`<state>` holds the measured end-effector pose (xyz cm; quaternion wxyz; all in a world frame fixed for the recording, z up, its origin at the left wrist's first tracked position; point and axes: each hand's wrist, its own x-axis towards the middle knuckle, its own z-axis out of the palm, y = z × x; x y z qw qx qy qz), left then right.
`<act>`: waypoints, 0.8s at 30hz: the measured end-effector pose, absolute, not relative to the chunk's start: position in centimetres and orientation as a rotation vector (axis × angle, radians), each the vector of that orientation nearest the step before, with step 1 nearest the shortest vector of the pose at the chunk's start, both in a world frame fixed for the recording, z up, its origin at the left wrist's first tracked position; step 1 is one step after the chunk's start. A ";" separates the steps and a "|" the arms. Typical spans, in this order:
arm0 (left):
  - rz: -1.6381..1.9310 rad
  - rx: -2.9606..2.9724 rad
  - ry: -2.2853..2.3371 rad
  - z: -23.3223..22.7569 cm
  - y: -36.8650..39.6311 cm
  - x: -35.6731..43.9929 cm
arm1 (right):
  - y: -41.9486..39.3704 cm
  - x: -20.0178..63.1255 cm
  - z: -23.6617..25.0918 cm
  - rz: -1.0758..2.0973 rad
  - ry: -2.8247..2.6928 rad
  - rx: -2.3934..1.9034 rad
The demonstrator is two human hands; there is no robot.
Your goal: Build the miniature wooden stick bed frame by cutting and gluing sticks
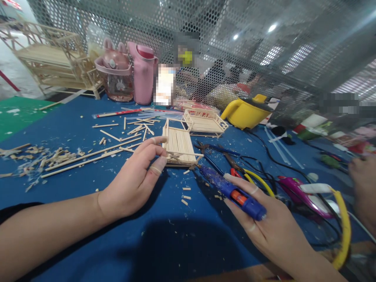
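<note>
Stick model [179, 141]: pale wood, slim sticks laid side by side as a floor, thin rails raised above it at the far and near ends; it sits on the blue table [182, 231], at the fingertips of the left hand [133, 178].
Model's direction: floor sticks and long axis run away from the person, 1 short end facing near.
Left hand: thumb and fingers drawn together on the model's left edge.
Right hand [272, 219]: wrapped around a blue tool [216, 181] (orange shows through its side).
Tool's aim: leftward and away from the right hand, tip by the model's near right corner; I cannot tell whether they touch.
Offcuts [187, 197]: short pieces between the 2 hands.
</note>
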<state>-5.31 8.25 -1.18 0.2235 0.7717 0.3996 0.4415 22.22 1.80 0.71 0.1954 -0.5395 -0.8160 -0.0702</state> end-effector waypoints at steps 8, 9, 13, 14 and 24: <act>1.207 2.120 1.111 -1.1 8.2 -5.3 | 0.7 22.8 2.5 -0.250 -2.125 -1.583; 1.203 2.121 1.113 -1.1 8.2 -5.3 | 1.1 22.9 3.0 -0.262 -2.047 -1.611; 1.208 2.125 1.103 -1.2 8.2 -5.3 | 5.1 23.7 4.5 -0.263 -1.895 -1.671; 1.208 2.124 1.102 -1.2 8.2 -5.3 | 6.7 24.1 4.8 -0.238 -1.892 -1.707; 1.197 2.170 1.101 -1.4 8.2 -5.4 | 20.3 25.6 5.2 -0.670 -2.343 -1.934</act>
